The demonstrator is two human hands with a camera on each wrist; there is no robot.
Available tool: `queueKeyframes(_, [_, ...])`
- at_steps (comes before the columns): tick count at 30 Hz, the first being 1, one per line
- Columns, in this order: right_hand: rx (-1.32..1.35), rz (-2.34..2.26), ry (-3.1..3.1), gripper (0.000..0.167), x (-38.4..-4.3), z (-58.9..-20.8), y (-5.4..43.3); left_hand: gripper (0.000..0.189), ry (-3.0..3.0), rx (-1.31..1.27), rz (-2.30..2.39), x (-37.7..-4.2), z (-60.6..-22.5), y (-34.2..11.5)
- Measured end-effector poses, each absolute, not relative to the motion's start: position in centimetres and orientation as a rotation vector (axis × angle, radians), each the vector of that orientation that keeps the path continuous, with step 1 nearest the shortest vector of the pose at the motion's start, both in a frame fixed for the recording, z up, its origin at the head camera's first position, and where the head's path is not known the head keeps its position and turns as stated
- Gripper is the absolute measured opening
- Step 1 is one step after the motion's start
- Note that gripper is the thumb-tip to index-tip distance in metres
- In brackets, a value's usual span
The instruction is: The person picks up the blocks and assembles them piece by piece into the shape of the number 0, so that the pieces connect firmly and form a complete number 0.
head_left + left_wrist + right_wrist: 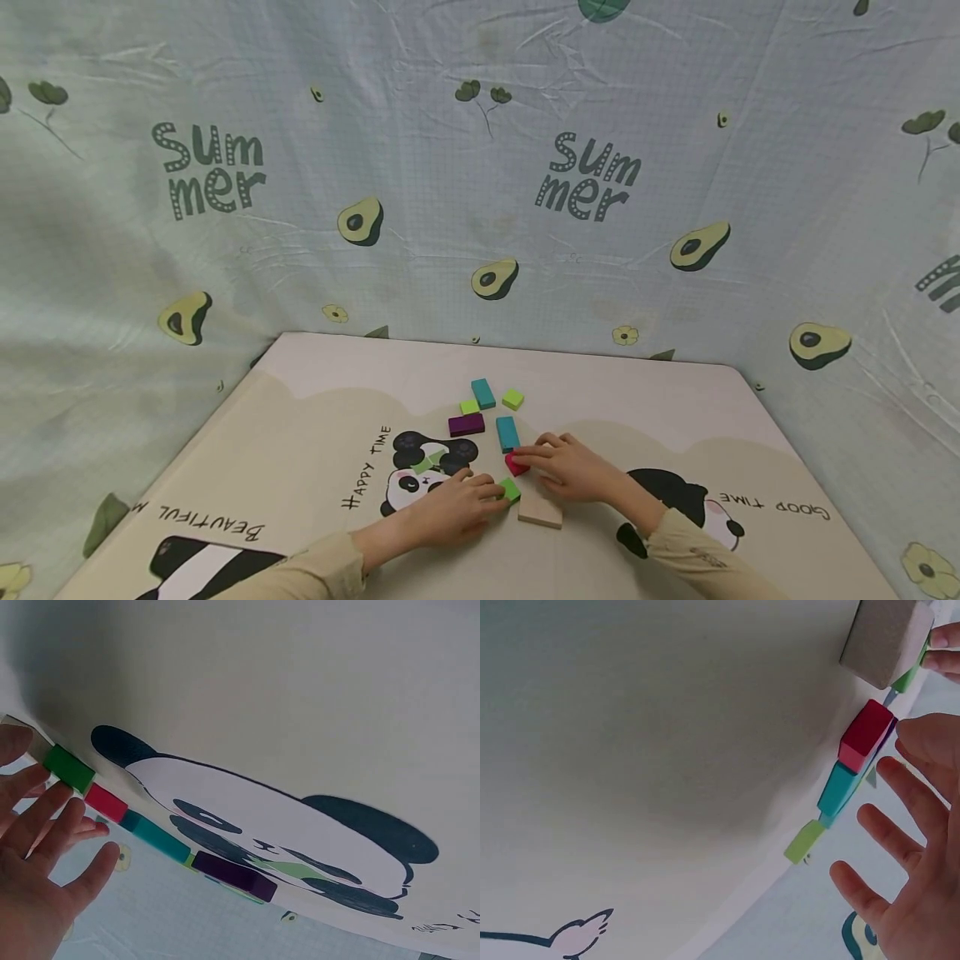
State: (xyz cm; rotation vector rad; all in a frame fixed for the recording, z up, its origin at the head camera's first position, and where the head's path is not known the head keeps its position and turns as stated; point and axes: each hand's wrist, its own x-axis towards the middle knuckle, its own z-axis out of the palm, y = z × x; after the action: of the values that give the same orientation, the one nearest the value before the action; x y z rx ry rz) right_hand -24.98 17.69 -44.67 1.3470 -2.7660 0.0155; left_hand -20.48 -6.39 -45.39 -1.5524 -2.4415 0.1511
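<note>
R hand [576, 470], fingers spread, at red block [515, 466], long axis prob. fore-aft, angled slightly L.

Head view: left fingers [489, 491] hid part of green block [512, 490], right fingers [534, 454] part of red block [517, 467]; bottom edge cut both sleeves [322, 567]. Right wrist view: wood block [885, 641] was cut at top, left fingers at right.
</note>
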Motion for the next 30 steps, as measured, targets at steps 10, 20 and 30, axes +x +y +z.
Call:
queueKeyframes(10, [1.354, -0.125, -2.841, 0.042, -24.6, -45.0, 17.2, 0.037, -2.454, -1.567, 0.111, -20.4, -45.2, -6.4])
queueKeyframes(20, [1.374, -0.109, -2.782, 0.037, -24.5, -45.1, 18.0, 0.036, -2.456, -1.564, 0.114, -20.3, -45.2, -6.4])
queueKeyframes(30, [1.315, -0.106, -2.806, 0.034, -24.1, -45.3, 20.3, 0.036, -2.440, -1.565, 0.113, -20.4, -45.3, -6.3])
